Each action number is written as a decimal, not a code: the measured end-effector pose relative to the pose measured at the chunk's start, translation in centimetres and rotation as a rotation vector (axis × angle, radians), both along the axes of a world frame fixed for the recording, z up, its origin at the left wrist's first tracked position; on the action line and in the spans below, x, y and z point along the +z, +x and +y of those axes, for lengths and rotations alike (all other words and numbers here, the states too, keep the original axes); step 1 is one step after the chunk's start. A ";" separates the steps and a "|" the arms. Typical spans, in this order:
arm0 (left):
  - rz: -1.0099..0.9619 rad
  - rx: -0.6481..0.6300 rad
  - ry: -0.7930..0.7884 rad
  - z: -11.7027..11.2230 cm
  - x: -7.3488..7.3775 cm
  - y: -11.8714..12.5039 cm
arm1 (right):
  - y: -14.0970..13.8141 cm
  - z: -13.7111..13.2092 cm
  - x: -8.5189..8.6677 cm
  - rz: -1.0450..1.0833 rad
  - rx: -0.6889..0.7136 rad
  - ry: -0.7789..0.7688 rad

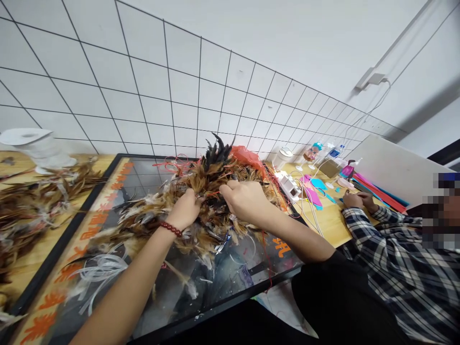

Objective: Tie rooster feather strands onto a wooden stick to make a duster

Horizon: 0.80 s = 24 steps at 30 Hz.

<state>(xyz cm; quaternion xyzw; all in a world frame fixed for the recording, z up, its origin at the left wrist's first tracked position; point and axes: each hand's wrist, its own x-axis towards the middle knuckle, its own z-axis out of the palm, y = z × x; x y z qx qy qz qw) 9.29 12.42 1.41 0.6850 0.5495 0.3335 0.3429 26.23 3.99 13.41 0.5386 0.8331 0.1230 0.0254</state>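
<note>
Left hand is pinched closed on the base of a dark-tipped feather bundle, which stands at 12 o'clock between the hands, stem ends hidden by fingers; right hand is pinched nearly fully closed on what looks like red thread, contact point obscured. Loose feather heap underneath hides much of the black-framed board, and the second feather pile at 9 o'clock is cut by frame edge. Containers: crumpled red plastic bag at 1 o'clock, white tub at 2, can't make out contents of either.
</note>
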 end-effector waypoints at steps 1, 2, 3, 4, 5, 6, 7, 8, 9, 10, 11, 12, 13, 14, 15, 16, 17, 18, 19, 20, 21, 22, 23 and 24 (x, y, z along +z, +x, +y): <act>0.082 0.005 0.004 -0.3 -0.1 0.3 | -0.3 0.3 0.1 -0.018 0.034 0.009; 0.149 0.000 0.006 -0.7 -0.2 0.7 | -0.5 0.7 0.2 -0.034 0.079 0.012; 0.201 -0.013 0.014 -1.2 -0.2 1.1 | -0.7 1.1 0.3 -0.046 0.131 0.013; 0.238 -0.038 0.035 -1.7 -0.3 1.5 | -0.7 1.7 0.4 -0.052 0.182 0.012; 0.270 -0.074 0.074 -2.3 -0.2 1.8 | -0.6 2.3 0.5 -0.050 0.219 0.017; 0.309 -0.120 0.125 -2.8 0.0 2.1 | -0.3 3.1 0.5 -0.038 0.233 0.026; 0.364 -0.179 0.183 -3.3 0.2 2.4 | 0.1 3.8 0.5 -0.017 0.223 0.038; 0.435 -0.248 0.247 -3.8 0.6 2.5 | 0.8 4.7 0.4 0.017 0.192 0.050; 0.511 -0.320 0.312 -4.1 0.9 2.6 | 1.7 5.6 0.1 0.063 0.154 0.053; 0.590 -0.390 0.371 -4.5 1.3 2.7 | 2.6 6.6 -0.3 0.123 0.117 0.038; 0.659 -0.451 0.423 -4.8 1.7 2.7 | 3.7 7.5 -0.9 0.196 0.084 -0.002; 0.707 -0.495 0.469 -5.0 1.9 2.7 | 4.8 8.4 -1.5 0.276 0.064 -0.073; 0.738 -0.518 0.505 -5.3 2.1 2.8 | 5.9 9.3 -2.3 0.361 0.042 -0.171; 0.760 -0.524 0.532 -5.5 2.2 2.8 | 7.0 10.0 -3.2 0.439 0.017 -0.285; 0.776 -0.526 0.555 -5.7 2.3 2.9 | 7.9 10.5 -4.1 0.507 -0.012 -0.404; 0.787 -0.538 0.580 -5.8 2.2 3.0 | 8.8 10.9 -5.0 0.562 -0.053 -0.524; 0.795 -0.566 0.610 -5.9 2.1 3.1 | 9.5 11.0 -5.8 0.603 -0.104 -0.644; 0.801 -0.607 0.643 -5.9 2.0 3.1 | 10.2 10.8 -6.5 0.649 -0.168 -0.752; 0.808 -0.650 0.675 -5.9 1.9 3.0 | 10.9 10.5 -7.1 0.712 -0.246 -0.845; 0.816 -0.683 0.704 -5.8 1.9 2.8 | 11.7 9.9 -7.6 0.822 -0.329 -0.900; 0.823 -0.698 0.728 -5.6 2.0 2.5 | 12.5 9.1 -7.9 0.969 -0.404 -0.907; 0.828 -0.691 0.746 -5.4 2.2 2.1 | 13.3 8.2 -8.2 1.132 -0.464 -0.868; 0.831 -0.668 0.759 -5.1 2.4 1.6 | 14.3 7.3 -8.4 1.297 -0.501 -0.784; 0.833 -0.638 0.770 -4.8 2.7 1.0 | 15.3 6.3 -8.6 1.432 -0.525 -0.684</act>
